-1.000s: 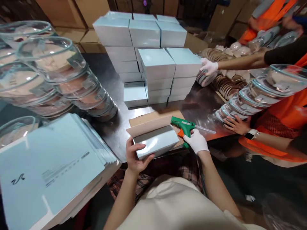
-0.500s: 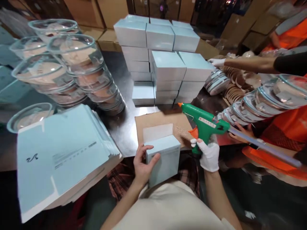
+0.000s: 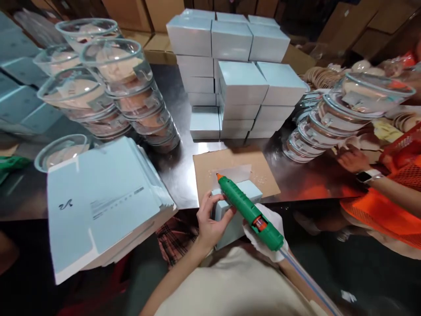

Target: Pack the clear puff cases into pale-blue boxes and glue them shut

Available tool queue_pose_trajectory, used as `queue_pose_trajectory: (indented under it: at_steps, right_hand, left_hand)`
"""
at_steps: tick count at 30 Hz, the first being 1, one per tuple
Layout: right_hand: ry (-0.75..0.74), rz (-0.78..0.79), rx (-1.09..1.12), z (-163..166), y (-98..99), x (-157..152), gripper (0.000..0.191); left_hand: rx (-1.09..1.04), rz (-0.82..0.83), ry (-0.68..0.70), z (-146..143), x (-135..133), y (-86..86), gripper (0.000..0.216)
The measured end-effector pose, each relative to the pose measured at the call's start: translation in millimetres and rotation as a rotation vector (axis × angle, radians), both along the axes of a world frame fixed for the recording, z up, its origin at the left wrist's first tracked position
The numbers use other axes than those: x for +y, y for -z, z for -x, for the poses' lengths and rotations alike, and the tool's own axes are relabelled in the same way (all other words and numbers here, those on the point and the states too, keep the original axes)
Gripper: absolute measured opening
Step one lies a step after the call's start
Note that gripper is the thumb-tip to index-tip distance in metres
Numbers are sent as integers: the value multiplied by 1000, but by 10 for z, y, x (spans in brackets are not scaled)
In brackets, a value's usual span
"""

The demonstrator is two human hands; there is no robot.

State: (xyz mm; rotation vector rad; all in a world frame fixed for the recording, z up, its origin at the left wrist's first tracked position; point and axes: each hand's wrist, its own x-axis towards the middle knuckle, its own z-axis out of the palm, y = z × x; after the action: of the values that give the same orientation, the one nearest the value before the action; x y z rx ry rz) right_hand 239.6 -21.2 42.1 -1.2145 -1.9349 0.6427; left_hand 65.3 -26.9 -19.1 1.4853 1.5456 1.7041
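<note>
My bare left hand (image 3: 210, 224) grips small pale blue cardboard box (image 3: 241, 195) at near edge of shiny metal tabletop (image 3: 177, 171). My white-gloved right hand (image 3: 265, 232) wraps around green glue gun (image 3: 246, 210), orange tip on box's open flap. Brown cardboard sheet (image 3: 263, 171) lies under box. Stack of flat blue box blanks (image 3: 101, 202) sits at near left edge.

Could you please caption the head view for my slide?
Gloved right hand aims green glue gun at pale blue box gripped by left hand.

Stacked pale-blue boxes (image 3: 230, 66) stand behind a cardboard sheet (image 3: 204, 164) — glass bowls (image 3: 112, 83) and flat cartons (image 3: 101, 202) to the left.
</note>
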Motion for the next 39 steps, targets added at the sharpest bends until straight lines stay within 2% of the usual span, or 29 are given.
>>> queue_pose_trajectory:
  at_steps: [3, 6, 10, 13, 19, 22, 26, 28, 31, 33, 35, 37, 39]
  right_hand:
    - [43, -123, -81, 1, 95, 55, 16]
    - [119, -110, -105, -131, 224, 66, 19]
    - [284, 186, 110, -424, 326, 74, 27]
    - [391, 366, 262, -573, 363, 209, 33]
    - [357, 735, 419, -564, 474, 983, 56]
    - [368, 754, 357, -662, 414, 1245, 53]
    - [395, 637, 313, -700, 169, 1172, 41]
    - [245, 594, 369, -542, 70, 1063, 43]
    - [-69, 628, 502, -243, 13, 969, 59]
    - [-156, 589, 527, -159, -1, 960, 59]
    - [-313, 476, 453, -199, -31, 962, 70]
    - [-534, 353, 313, -291, -80, 954, 79]
    - [-665, 235, 174, -350, -130, 928, 74]
  left_hand:
    - [7, -18, -18, -4, -11, 16, 23]
    - [-5, 17, -23, 5, -36, 57, 23]
    - [-35, 82, -51, 61, -75, 147, 25]
    - [-75, 135, -58, 115, -91, 201, 27]
    - [-242, 138, -30, 146, -95, 154, 33]
    - [-321, 125, -14, 156, -97, 87, 36]
    - [-368, 122, 27, 171, -68, -2, 39]
    - [-365, 103, 86, 163, -36, -35, 37]
    - [-348, 55, 120, 151, 24, -50, 37]
    - [-371, 33, 98, 165, 66, -35, 39]
    - [-465, 6, 112, 199, 105, -9, 46]
    - [-557, -34, 169, 245, 134, 14, 57]
    - [-531, -72, 198, 291, 147, 21, 57]
